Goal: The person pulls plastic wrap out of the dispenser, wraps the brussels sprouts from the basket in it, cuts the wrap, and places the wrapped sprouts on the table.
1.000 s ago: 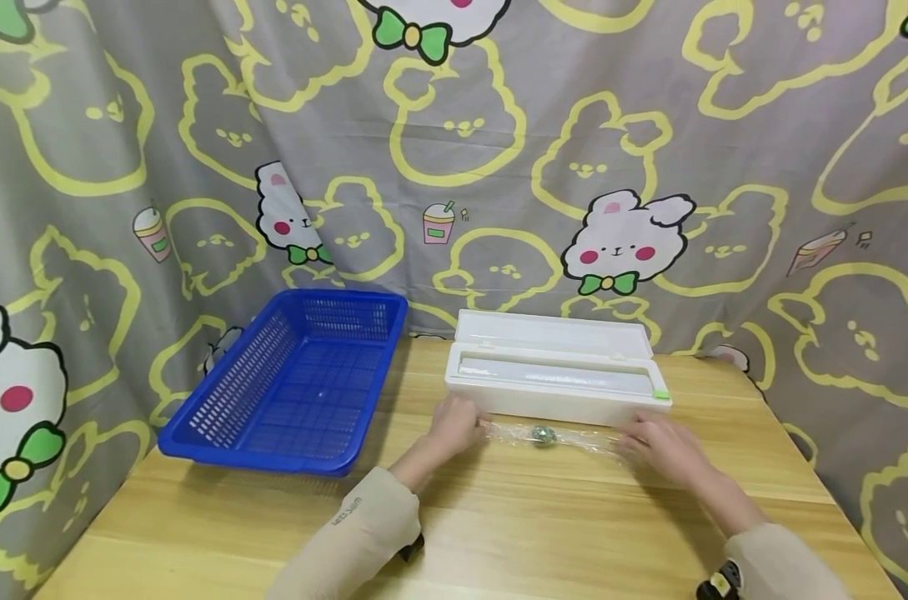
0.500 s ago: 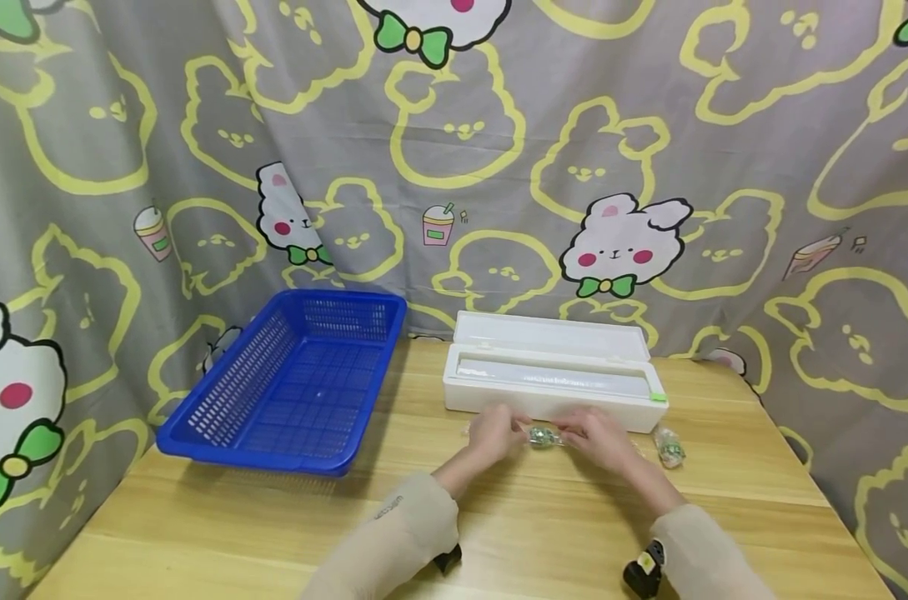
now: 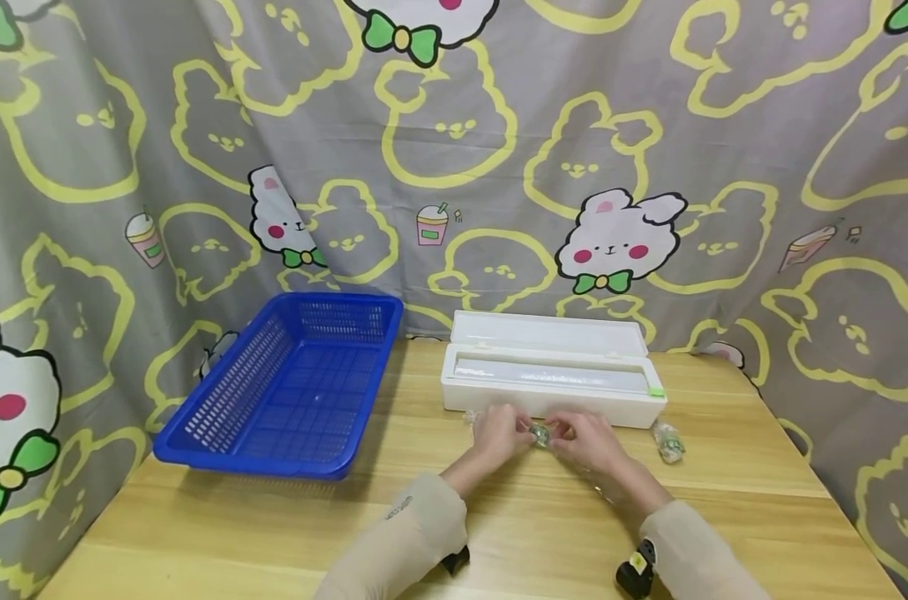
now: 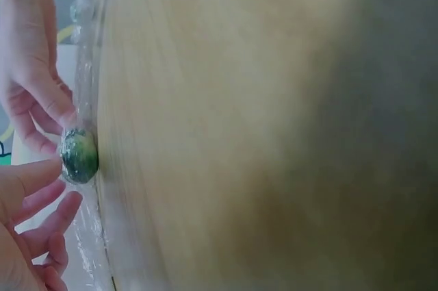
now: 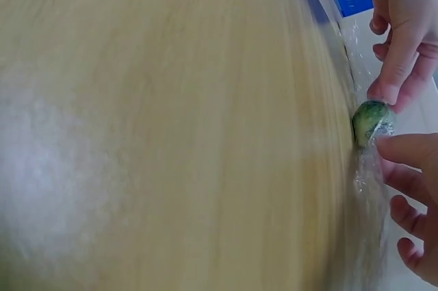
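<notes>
A small round green vegetable [image 3: 540, 434], wrapped in clear cling film, lies on the table between both hands. My left hand [image 3: 502, 435] pinches the film close to the vegetable's left end. From the other side my right hand [image 3: 590, 442] pinches the film at the right end, thumb and index fingertips right at the vegetable. In the left wrist view the vegetable [image 4: 80, 157] shows dark green with a paler patch. Strips of twisted film [image 4: 89, 236] stretch out past both hands; the right wrist view shows such a film tail [image 5: 369, 202] too.
Behind the hands stands a white cling film box [image 3: 554, 406], lid raised, roll inside. A second film-wrapped green piece [image 3: 669, 442] lies off its right front corner. A blue basket [image 3: 356, 400] sits at the left. A patterned curtain [image 3: 491, 208] hangs behind the wooden table [image 3: 221, 533].
Both hands have come inward from the film's far ends to the vegetable. The second wrapped piece, hidden by the right hand a second ago, now shows.
</notes>
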Demonstrator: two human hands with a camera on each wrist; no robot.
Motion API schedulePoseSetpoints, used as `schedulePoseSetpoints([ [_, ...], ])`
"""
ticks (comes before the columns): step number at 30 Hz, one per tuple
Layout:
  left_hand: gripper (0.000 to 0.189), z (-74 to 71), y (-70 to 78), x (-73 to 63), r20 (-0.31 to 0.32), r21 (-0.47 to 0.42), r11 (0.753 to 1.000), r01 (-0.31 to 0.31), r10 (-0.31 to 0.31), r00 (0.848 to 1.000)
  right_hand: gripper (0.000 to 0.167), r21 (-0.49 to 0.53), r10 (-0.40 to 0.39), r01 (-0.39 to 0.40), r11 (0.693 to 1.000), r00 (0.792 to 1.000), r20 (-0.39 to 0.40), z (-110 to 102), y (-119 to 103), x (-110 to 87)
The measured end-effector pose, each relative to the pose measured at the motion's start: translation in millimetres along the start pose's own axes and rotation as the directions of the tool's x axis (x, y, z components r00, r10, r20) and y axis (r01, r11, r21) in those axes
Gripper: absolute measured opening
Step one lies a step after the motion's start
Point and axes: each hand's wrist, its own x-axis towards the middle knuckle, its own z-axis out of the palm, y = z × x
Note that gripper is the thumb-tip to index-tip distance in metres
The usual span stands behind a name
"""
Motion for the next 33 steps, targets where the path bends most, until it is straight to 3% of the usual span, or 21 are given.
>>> schedulePoseSetpoints([
  [4, 0.017, 0.0, 2.1, -0.2, 0.007, 0.019, 0.999, -0.041, 0.041, 0.999, 0.036, -0.004, -0.026, 0.027, 1.000, 0.999, 0.043, -2.9, -4.1, -1.2],
  [9, 0.020, 0.7, 4.1, -0.3, 0.022, 0.030, 0.998, -0.058, 0.058, 0.998, 0.036, -0.013, -0.045, 0.046, 0.999, 0.997, 0.066, -2.9, -7.4, -2.2],
  [14, 0.018, 0.5, 6.2, -1.0, 0.039, 0.033, 0.998, -0.060, 0.058, 0.998, 0.029, -0.001, -0.019, 0.019, 1.000, 0.999, 0.040, -0.6, -11.3, -4.5],
  [22, 0.016, -2.5, 8.9, -4.4, 0.086, 0.021, 0.995, -0.097, 0.095, 0.992, 0.017, 0.023, 0.087, -0.088, 0.996, 0.995, 0.039, 1.0, -18.3, -12.1],
  [29, 0.019, -5.6, 7.5, -11.1, 0.116, 0.107, 0.973, -0.205, 0.193, 0.974, 0.018, 0.113, 0.047, -0.058, 0.992, 0.995, 0.091, 1.3, -26.6, -22.3],
  [33, 0.018, -8.6, 5.4, -14.4, 0.182, 0.085, 0.961, -0.264, 0.245, 0.952, 0.018, 0.126, 0.019, -0.030, 0.992, 0.996, 0.085, 1.7, -33.4, -30.3],
])
